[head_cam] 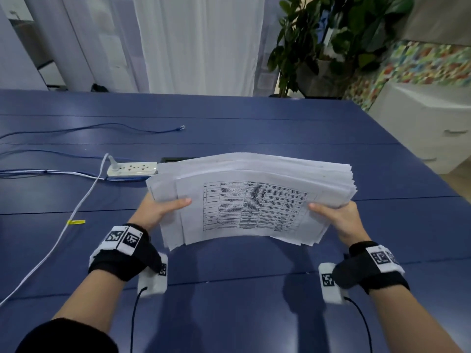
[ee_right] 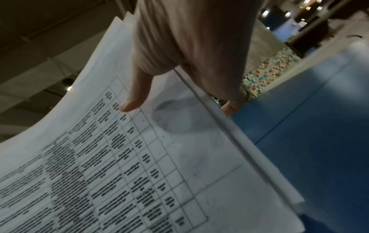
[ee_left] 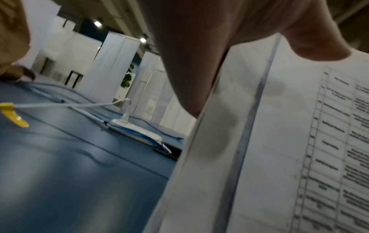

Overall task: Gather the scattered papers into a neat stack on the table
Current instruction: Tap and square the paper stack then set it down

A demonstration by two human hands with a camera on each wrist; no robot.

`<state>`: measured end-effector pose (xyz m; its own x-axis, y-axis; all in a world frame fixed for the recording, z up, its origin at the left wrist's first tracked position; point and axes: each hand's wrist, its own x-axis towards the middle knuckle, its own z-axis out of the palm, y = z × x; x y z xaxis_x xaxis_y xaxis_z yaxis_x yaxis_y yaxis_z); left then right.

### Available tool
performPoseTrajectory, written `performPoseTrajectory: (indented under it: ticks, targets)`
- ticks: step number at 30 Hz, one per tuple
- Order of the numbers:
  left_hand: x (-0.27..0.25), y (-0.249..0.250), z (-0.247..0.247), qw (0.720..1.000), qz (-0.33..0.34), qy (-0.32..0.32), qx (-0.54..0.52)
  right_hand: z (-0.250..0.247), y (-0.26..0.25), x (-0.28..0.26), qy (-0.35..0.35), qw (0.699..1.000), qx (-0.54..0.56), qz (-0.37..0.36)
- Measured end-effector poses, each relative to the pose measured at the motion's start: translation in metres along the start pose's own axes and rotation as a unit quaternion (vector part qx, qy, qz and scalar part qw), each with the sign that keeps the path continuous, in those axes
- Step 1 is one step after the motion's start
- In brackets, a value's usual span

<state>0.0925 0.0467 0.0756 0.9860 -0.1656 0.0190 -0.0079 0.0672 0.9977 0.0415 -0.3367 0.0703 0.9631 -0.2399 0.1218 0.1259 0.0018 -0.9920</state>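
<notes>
The papers (head_cam: pixel 251 197) are one thick bundle of printed sheets, held in the air above the blue table (head_cam: pixel 229 301) and tilted toward the person. The top sheet carries a printed grid of text. The bundle bends upward in the middle, so it is soft and gives way easily. It is probably rather heavy for paper, because there are many sheets. The edges are not even: on the left and right sides single sheets stick out in steps. Loose sheets like these probably slide on each other, so a grip on both short sides with pressure from above and below seems best.

The left hand (head_cam: pixel 163 208) grips the left edge, thumb on top and fingers underneath. The right hand (head_cam: pixel 334 215) grips the right edge in the same way. In the right wrist view the thumb lies on the printed grid.

Behind the bundle, a white power strip (head_cam: pixel 132 168) lies on the table with a white cable (head_cam: pixel 63 230). A thin blue cable (head_cam: pixel 102 128) lies further back. A green plant (head_cam: pixel 331 34) stands beyond the table.
</notes>
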Motion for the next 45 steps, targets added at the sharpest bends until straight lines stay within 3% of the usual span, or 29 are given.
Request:
performPoseTrajectory:
  ticks: [4, 10, 18, 24, 29, 33, 38, 41, 45]
  targets:
    - [0.002, 0.012, 0.005, 0.999, 0.035, -0.009, -0.020, 0.007, -0.002, 0.002, 0.018, 1.000, 0.013, -0.011]
    - [-0.012, -0.005, 0.014, 1.000, 0.019, -0.007, -0.006, 0.011, 0.015, -0.007, 0.044, 0.998, 0.034, 0.033]
    - [-0.002, 0.031, 0.007, 0.996, 0.079, 0.020, -0.047, 0.003, -0.018, 0.001, 0.060, 0.996, 0.053, -0.025]
    - [-0.005, -0.008, 0.000, 0.998, 0.038, 0.032, -0.034, 0.001, -0.001, 0.001, 0.023, 1.000, -0.020, 0.000]
    - [0.006, -0.002, -0.013, 0.994, 0.045, 0.073, -0.066, -0.004, -0.003, 0.008, 0.021, 0.999, -0.034, -0.005]
    - [0.002, 0.007, 0.009, 0.996, 0.071, 0.061, -0.002, 0.004, -0.004, 0.008, 0.028, 1.000, -0.002, -0.009]
    - [0.013, -0.002, 0.010, 0.991, 0.043, 0.122, -0.018, 0.004, -0.009, 0.009, 0.032, 0.999, 0.025, -0.026]
    - [0.013, -0.001, 0.018, 0.994, 0.052, 0.098, -0.011, 0.004, -0.009, 0.012, 0.036, 0.999, 0.030, -0.027]
    - [0.013, 0.001, 0.019, 0.997, 0.018, 0.068, -0.027, -0.001, -0.006, 0.015, 0.049, 0.998, 0.030, -0.014]
